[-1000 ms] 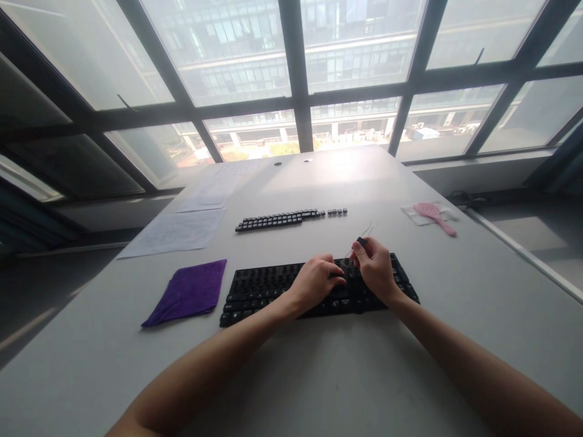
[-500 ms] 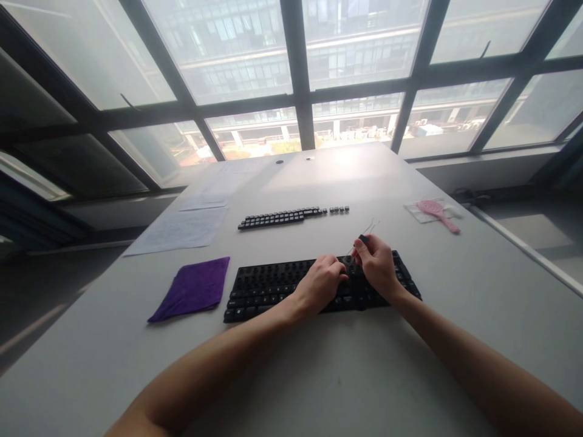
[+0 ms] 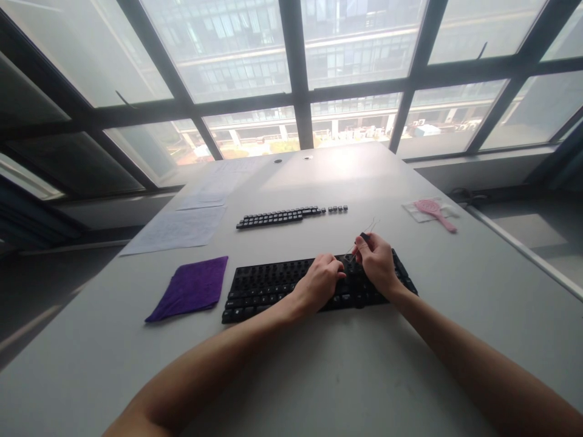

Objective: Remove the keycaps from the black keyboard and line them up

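A black keyboard (image 3: 262, 284) lies across the table, its upper rows bare of keycaps and its lower rows still capped. My right hand (image 3: 377, 262) is closed around the dark handle of a wire keycap puller (image 3: 365, 237). One pair of its thin wire loops sticks up past my fingers; the other end points down at the keyboard's upper middle. Just left of it, my left hand (image 3: 321, 280) rests on the keyboard with curled fingers, gripping it at the middle. What lies under those fingertips is hidden.
Behind the keyboard, removed keycaps (image 3: 277, 217) stand in neat rows. A folded purple cloth (image 3: 189, 290) lies to the left, papers (image 3: 175, 230) farther back. At the right a pink hairbrush-shaped object (image 3: 435, 213) sits on a clear plastic bag. Windows rise beyond the white table (image 3: 291, 388).
The view has shifted very slightly. Both hands stay almost where they were, with the keycap puller tilted a touch differently in my right hand.
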Available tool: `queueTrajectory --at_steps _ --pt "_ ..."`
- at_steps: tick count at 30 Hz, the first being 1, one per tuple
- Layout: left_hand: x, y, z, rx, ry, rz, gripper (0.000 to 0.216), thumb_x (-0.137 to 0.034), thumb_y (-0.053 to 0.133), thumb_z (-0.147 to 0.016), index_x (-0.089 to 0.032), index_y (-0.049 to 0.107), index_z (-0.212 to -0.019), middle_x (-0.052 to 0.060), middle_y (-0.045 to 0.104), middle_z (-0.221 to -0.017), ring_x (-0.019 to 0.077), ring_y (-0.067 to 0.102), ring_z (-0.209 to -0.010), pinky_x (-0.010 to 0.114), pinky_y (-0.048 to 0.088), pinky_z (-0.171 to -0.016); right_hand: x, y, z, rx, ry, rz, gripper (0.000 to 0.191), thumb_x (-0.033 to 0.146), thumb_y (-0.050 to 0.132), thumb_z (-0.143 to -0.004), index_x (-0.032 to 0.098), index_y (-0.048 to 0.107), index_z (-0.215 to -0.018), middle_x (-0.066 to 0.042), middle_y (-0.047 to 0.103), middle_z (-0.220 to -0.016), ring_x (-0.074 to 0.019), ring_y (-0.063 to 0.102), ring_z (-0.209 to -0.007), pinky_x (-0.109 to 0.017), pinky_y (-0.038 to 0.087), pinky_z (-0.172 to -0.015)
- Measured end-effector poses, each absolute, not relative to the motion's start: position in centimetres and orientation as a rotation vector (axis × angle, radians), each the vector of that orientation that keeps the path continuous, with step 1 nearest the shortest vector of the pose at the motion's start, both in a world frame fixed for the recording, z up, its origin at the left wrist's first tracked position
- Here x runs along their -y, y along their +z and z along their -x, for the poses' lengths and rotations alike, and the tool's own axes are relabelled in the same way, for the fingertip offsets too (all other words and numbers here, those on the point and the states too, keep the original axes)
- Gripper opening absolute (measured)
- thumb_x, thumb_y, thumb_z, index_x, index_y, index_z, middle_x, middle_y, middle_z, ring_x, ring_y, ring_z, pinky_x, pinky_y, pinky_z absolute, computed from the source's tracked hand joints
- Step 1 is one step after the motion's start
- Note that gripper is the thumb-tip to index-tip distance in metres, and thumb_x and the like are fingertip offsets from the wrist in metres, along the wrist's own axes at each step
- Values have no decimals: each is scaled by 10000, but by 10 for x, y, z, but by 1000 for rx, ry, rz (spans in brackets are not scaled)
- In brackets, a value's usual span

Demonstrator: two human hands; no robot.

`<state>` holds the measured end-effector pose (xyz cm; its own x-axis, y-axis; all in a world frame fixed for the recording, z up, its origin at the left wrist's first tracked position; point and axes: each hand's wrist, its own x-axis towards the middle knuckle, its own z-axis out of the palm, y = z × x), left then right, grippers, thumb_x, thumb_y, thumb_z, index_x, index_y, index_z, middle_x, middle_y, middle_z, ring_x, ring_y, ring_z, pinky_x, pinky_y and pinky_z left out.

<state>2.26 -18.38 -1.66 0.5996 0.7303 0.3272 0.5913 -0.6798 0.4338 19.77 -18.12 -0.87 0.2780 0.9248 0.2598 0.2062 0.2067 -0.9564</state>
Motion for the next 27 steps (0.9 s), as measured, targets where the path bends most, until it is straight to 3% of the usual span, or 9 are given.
queueTrajectory --at_steps 6,12,18,22,27 --pt "181 -6 -22 -1105 826 -2292 112 -159 567 -924 -155 677 -945 74 626 -945 200 589 -900 323 485 -854 181 -9 -198 1212 729 1284 332 433 573 -926 205 558 -685 8 590 -555 -161 540 -500 -299 422 -548" --pt "165 16 -12 -1141 863 -1658 261 -387 643 -882 -146 722 -941 47 670 -803 157 586 -708 278 467 -688 181 -10 -198 1209 733 1297 346 446 567 -928 206 562 -679 9 585 -552 -160 538 -497 -295 419 -542" --pt "145 28 5 -982 859 -1055 403 -439 806 -739 -116 733 -968 94 691 -1000 94 589 -736 234 493 -728 179 -11 -198 1192 776 1261 355 486 580 -913 206 556 -697 -8 618 -585 -164 551 -509 -292 437 -538" --pt "114 29 13 -1064 918 -1318 412 -434 812 -720 -116 740 -972 92 722 -896 132 629 -750 283 528 -761 179 -11 -198 1189 772 1257 361 494 581 -911 206 552 -696 -12 625 -589 -165 554 -512 -293 447 -546" --pt "67 27 17 -1343 783 -2224 176 -294 680 -820 -142 745 -877 53 726 -765 162 652 -714 286 520 -715 179 -10 -197 1181 790 1239 354 499 584 -907 208 556 -707 -21 646 -616 -165 556 -510 -295 449 -537"
